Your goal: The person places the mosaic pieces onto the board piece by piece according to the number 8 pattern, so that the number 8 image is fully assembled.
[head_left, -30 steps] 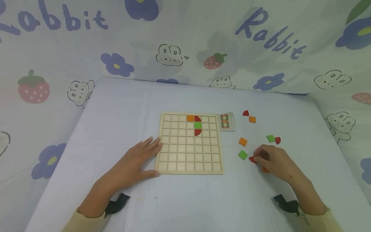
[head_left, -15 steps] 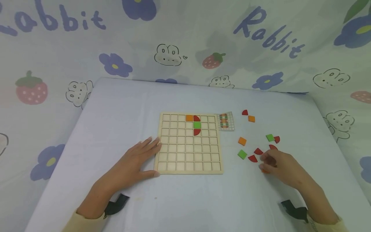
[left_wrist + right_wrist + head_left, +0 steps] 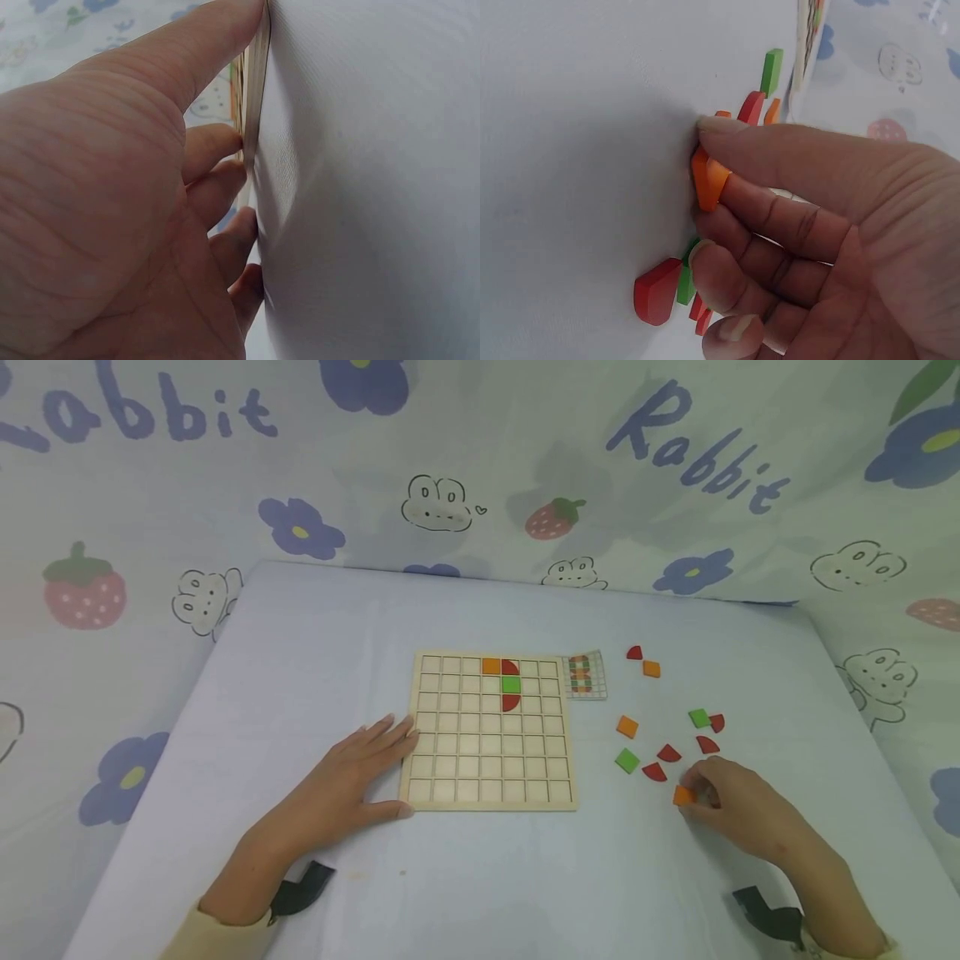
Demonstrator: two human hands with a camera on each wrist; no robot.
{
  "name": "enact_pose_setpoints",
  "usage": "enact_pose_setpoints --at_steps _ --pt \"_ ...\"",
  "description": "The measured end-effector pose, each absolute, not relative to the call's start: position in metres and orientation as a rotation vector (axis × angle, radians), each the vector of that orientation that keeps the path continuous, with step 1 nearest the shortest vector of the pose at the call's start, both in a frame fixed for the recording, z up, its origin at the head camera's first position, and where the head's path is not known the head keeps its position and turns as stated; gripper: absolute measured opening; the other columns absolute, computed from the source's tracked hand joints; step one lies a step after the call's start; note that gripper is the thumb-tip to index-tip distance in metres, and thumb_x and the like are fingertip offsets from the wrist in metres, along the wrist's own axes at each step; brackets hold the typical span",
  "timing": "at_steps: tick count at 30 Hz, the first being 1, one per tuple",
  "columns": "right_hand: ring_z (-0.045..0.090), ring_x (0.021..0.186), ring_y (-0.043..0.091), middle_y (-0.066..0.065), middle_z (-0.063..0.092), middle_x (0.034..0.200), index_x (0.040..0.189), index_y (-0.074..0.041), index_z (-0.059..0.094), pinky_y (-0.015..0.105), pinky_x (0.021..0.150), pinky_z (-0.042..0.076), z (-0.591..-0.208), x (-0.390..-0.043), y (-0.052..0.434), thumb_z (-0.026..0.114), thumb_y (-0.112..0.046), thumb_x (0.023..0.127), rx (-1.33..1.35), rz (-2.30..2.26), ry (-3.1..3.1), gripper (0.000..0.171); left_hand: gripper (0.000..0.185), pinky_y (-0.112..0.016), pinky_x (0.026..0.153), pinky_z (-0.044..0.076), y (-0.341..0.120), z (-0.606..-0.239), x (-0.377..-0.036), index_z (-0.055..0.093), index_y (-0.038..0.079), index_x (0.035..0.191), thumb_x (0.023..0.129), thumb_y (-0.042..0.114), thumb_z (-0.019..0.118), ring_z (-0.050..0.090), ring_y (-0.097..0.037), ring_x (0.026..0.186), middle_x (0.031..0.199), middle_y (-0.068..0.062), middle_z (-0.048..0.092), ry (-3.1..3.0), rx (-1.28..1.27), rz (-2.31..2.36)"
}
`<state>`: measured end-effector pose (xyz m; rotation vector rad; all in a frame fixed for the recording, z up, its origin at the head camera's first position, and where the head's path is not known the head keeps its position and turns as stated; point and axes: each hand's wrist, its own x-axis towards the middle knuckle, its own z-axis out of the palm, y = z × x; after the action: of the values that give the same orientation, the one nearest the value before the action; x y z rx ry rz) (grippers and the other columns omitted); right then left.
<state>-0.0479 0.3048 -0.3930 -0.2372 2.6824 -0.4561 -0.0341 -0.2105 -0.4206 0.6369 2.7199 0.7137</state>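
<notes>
In the head view my left hand (image 3: 352,772) rests along the left side of a wooden grid board (image 3: 480,806), fingers spread and fairly straight. The left wrist view has its thumb and fingertips touching the board's edge (image 3: 256,90). An orange square tile (image 3: 683,796) lies at the fingertips of my right hand (image 3: 738,806), right of the board. Thumb and forefinger pinch this tile in the right wrist view, while the other fingers curl loosely. On the board sit an orange square (image 3: 491,666), a green square (image 3: 511,685) and two red quarter-circles (image 3: 511,702).
Several loose pieces lie around the right hand, among them a green square (image 3: 627,761), an orange square (image 3: 627,727) and a red quarter-circle (image 3: 655,772). Farther back is another orange square (image 3: 652,669). A small pattern card (image 3: 585,675) touches the board's upper right edge.
My right hand has left a red quarter-circle, drawn back to the right, and now pinches the orange tile. Red pieces it covered are visible. The left hand has stayed put.
</notes>
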Motion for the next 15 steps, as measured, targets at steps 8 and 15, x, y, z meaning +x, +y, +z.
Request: enact_pose_setpoints --at_steps 8,15 --pt "0.053 0.081 0.018 -0.004 0.059 0.086 0.106 -0.008 0.072 0.026 0.061 0.048 -0.392 -0.047 0.301 0.085 -0.018 0.087 -0.253 -0.464 2.732 0.025 0.095 -0.056 0.127 0.015 -0.211 -0.421 -0.034 0.034 0.014 0.165 0.089 0.043 0.083 0.012 -0.026 0.160 0.173 0.003 0.021 2.720 0.639 0.707" --pt "0.053 0.078 0.018 -0.002 0.062 0.088 0.110 -0.005 0.071 0.024 0.055 0.049 -0.388 -0.052 0.292 0.084 -0.019 0.088 -0.251 -0.500 2.775 0.029 0.093 -0.055 0.127 0.015 -0.212 -0.421 -0.034 0.036 0.012 0.164 0.089 0.043 0.083 0.013 -0.026 0.160 0.173 0.001 0.022 2.730 0.669 0.718"
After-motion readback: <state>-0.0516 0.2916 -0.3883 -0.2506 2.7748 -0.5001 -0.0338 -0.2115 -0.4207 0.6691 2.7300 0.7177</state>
